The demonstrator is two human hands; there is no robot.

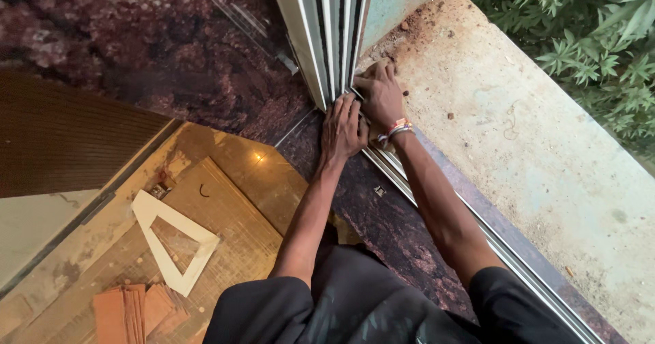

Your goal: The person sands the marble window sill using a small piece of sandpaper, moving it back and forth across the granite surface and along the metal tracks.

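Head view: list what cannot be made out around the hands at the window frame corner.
- Fingertips of the left hand and right hand: pressed together at the corner of the metal window frame, so any small part held is hidden.
- Small metal piece on the stone sill: too small to identify.
- Frame's top: cut off by the picture edge.

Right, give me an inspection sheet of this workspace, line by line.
Surface: dark speckled stone sill, metal track running along its outer edge.
Job's things: pale metal window frame upright at the corner.
Clutter: white triangular frame piece, terracotta tiles and a small metal fitting on the floor below; small clip on the sill.
Grips: left hand and right hand pressed at the frame's base; what they hold is hidden.
Cables: nothing seen.
Surroundings: concrete ledge, green plants outside.
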